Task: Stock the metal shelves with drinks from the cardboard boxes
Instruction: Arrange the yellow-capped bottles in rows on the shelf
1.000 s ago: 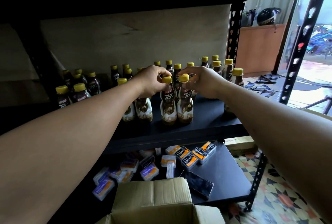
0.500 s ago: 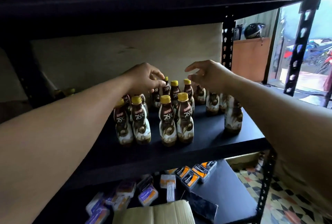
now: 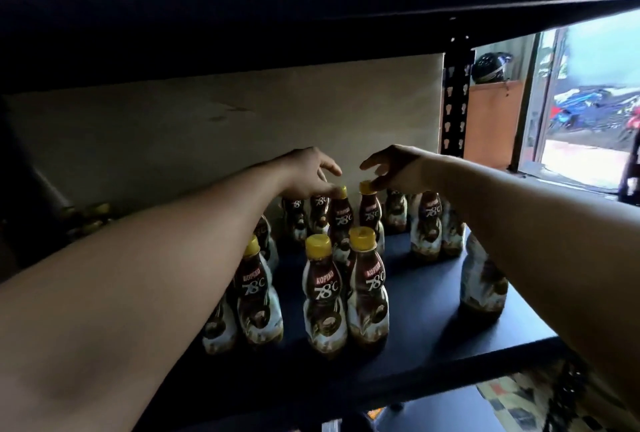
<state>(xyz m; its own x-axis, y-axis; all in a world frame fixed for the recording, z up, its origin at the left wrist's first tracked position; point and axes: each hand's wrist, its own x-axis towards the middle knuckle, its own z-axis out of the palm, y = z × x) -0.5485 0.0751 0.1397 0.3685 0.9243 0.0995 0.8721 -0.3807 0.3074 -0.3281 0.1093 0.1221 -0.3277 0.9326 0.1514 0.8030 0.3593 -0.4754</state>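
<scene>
At the frame centre two upright bottles stand side by side, directly under the hands. The right hand [image 3: 398, 168] pinches the yellow cap of the right bottle [image 3: 371, 215]. The left hand [image 3: 306, 172] curls its fingers at the neck of the left bottle [image 3: 341, 220]; whether it grips, I cannot tell. Free shelf [image 3: 433, 310] lies to their right, and the upper shelf [image 3: 311, 33] hangs close above.

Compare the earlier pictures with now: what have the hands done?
The left hand and right hand let go of the front pair of bottles and reached deeper, to the caps of two rear bottles. The front pair stayed upright on the shelf.
</scene>
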